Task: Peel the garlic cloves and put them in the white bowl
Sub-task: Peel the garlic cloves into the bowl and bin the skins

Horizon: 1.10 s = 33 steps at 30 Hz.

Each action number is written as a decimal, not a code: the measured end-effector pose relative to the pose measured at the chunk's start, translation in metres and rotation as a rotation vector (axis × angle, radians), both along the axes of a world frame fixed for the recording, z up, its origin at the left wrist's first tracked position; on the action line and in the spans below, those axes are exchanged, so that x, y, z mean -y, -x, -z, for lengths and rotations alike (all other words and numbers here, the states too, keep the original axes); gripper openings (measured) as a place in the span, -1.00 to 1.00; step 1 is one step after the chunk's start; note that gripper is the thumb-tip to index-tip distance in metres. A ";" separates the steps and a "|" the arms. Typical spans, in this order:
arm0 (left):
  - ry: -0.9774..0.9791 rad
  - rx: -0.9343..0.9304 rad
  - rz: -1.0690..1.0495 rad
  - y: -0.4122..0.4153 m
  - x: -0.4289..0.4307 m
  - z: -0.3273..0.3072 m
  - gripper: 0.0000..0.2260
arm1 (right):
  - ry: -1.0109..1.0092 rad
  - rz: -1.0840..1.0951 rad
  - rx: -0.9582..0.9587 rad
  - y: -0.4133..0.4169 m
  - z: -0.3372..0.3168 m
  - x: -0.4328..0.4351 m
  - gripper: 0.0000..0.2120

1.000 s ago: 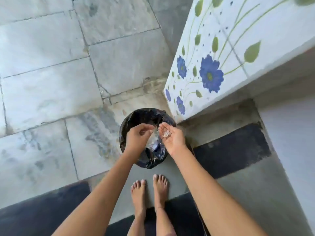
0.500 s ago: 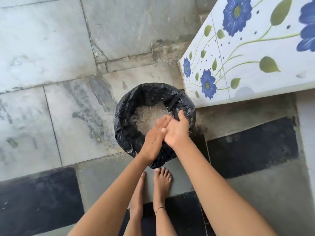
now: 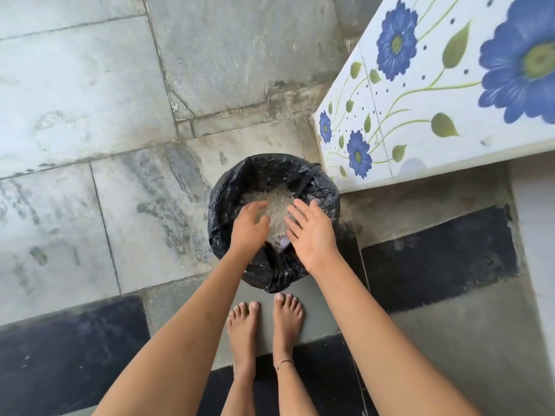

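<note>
Marble floor [image 3: 90, 85]: left hand [image 3: 249, 228] and right hand [image 3: 312, 235] spread empty above peelings [image 3: 277, 205] in bin [image 3: 223, 211].

Grey marble floor [image 3: 75, 100], dark bands — black-bagged bin [image 3: 270, 171] stands on it, bare feet [image 3: 286, 319] just beside.

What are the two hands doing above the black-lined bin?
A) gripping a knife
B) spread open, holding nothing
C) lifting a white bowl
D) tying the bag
B: the left hand and right hand hover apart over the bin, fingers loose and empty.
</note>
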State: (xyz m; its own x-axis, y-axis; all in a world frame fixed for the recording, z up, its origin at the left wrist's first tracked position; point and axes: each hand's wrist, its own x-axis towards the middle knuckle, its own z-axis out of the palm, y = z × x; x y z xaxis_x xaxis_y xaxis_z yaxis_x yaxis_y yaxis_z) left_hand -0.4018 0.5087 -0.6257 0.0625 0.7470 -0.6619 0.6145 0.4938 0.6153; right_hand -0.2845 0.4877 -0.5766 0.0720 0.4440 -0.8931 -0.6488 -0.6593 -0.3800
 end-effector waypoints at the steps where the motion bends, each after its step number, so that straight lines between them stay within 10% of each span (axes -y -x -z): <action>1: -0.024 0.001 0.010 0.001 -0.001 -0.014 -0.70 | 0.015 -0.064 0.089 0.000 -0.007 0.003 -0.56; 13: -0.359 -0.076 0.213 0.040 0.035 -0.360 -0.68 | -0.194 -0.755 1.079 0.000 -0.291 0.069 -0.63; 23: -0.785 0.198 0.552 0.044 0.126 -0.564 -0.72 | -0.422 -0.209 1.332 0.021 -0.510 0.235 -0.65; 33: -0.902 0.494 1.073 -0.095 0.256 -0.636 -0.74 | -0.064 0.356 1.591 -0.042 -0.564 0.430 -0.69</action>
State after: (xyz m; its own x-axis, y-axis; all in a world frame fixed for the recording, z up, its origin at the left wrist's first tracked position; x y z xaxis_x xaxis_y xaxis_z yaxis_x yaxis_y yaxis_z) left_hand -0.3072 0.2529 0.0099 0.9106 0.3369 0.2394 0.0725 -0.7005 0.7099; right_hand -0.2425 0.0579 -0.0123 0.9518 0.2357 0.1961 0.2948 -0.5283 -0.7962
